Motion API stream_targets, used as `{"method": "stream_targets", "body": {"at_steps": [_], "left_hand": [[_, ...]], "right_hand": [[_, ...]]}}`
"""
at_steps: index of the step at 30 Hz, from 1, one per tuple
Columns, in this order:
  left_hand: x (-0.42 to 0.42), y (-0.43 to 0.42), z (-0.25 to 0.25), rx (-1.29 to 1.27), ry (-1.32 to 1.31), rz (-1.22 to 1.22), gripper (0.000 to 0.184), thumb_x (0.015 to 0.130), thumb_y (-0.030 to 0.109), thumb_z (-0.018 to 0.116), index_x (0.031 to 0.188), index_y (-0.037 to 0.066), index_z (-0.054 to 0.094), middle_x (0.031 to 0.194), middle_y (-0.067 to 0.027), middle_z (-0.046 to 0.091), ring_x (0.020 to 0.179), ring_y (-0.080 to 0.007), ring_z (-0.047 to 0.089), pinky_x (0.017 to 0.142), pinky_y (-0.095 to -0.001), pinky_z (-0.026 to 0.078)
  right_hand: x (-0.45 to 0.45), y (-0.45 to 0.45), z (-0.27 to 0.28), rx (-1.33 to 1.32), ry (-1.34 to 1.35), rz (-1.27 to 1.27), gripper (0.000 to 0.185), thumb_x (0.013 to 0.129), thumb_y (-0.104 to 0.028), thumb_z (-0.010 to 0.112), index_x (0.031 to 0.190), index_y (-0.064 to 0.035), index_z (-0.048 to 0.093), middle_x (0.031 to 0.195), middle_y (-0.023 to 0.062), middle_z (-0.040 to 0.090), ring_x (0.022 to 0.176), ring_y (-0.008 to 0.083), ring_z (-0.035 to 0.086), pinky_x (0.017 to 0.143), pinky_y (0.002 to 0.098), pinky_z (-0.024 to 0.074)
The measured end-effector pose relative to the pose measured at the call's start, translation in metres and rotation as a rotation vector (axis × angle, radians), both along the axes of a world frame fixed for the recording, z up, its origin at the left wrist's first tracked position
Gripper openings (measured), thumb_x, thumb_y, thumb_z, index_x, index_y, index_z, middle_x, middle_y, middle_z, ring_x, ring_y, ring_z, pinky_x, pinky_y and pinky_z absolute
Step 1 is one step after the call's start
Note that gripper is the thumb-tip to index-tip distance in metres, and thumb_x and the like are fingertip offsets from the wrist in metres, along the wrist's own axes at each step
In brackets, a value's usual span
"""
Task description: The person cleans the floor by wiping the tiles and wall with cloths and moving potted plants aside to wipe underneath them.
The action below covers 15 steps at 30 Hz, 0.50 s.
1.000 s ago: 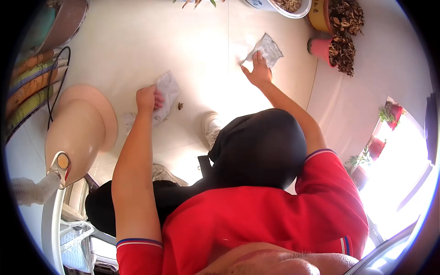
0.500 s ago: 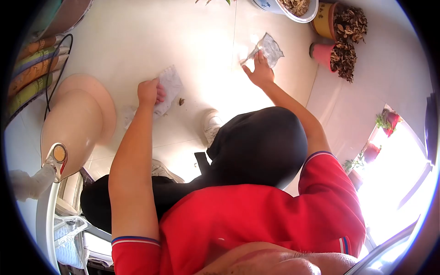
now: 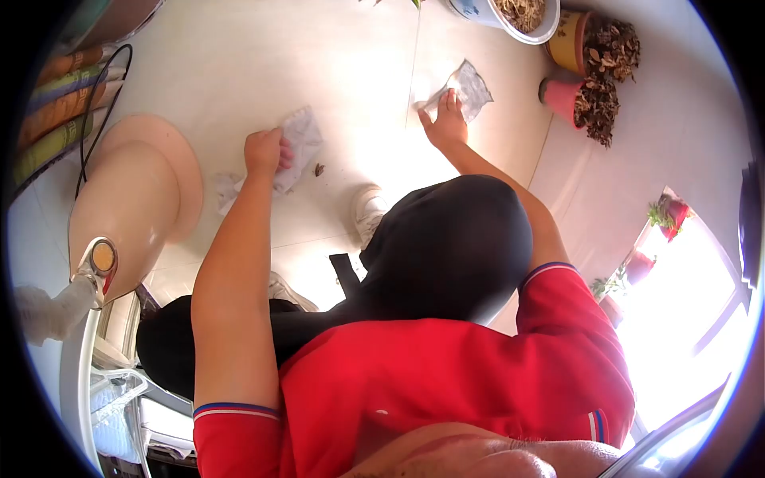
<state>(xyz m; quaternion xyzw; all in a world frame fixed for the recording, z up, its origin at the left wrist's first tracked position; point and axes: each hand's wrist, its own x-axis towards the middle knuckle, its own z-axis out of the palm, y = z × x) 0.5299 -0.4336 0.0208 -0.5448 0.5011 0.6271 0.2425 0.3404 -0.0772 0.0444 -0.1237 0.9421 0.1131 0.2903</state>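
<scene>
My left hand (image 3: 268, 153) is closed, its fingers curled into a whitish cloth (image 3: 301, 139) spread on the floor. A crumpled pale end of cloth (image 3: 229, 193) shows on the other side of that wrist. Beside the cloth lies a small brown scrap (image 3: 319, 170), perhaps a dry leaf. My right hand (image 3: 447, 126) lies with fingers stretched out and thumb apart, its fingertips on the near edge of a thin grey cloth or sheet (image 3: 473, 89). Glare washes out part of that piece.
Along the right wall stand a red pot (image 3: 560, 97), a yellow pot (image 3: 567, 40) and a white pot (image 3: 535, 33), with dry leaves or straw spilling or showing. A cream pedestal (image 3: 131, 195) stands at left near stacked bags (image 3: 60, 115). My black-clad knee (image 3: 454, 239) rises between my arms.
The view has shifted slightly. My left hand and the whitish cloth are marginally farther up and right in the picture. My right hand stays at the grey piece's edge.
</scene>
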Motion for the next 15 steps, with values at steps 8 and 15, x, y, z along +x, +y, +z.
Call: {"method": "stream_targets", "body": {"at_steps": [8, 15], "left_hand": [[0.001, 0.0, 0.0, 0.018, -0.013, -0.012, 0.031, 0.088, 0.027, 0.056, 0.079, -0.002, 0.066, 0.063, -0.0143, 0.067, 0.044, -0.0231, 0.061, 0.041, -0.033, 0.045], [-0.003, -0.001, 0.003, 0.03, -0.018, -0.048, 0.039, 0.091, 0.036, 0.056, 0.082, 0.0, 0.066, 0.064, -0.0122, 0.067, 0.042, -0.0209, 0.059, 0.04, -0.0313, 0.044]], "right_hand": [[-0.022, -0.006, -0.012, -0.175, 0.21, 0.033, 0.05, 0.099, -0.019, 0.047, 0.148, -0.006, 0.044, 0.159, 0.0075, 0.036, 0.143, 0.0319, 0.039, 0.111, 0.0397, 0.045], [0.004, 0.033, -0.013, -0.463, 0.322, -0.071, 0.032, 0.095, -0.012, 0.053, 0.123, -0.0074, 0.068, 0.134, 0.0035, 0.065, 0.124, 0.0267, 0.06, 0.101, 0.0381, 0.0512]]}}
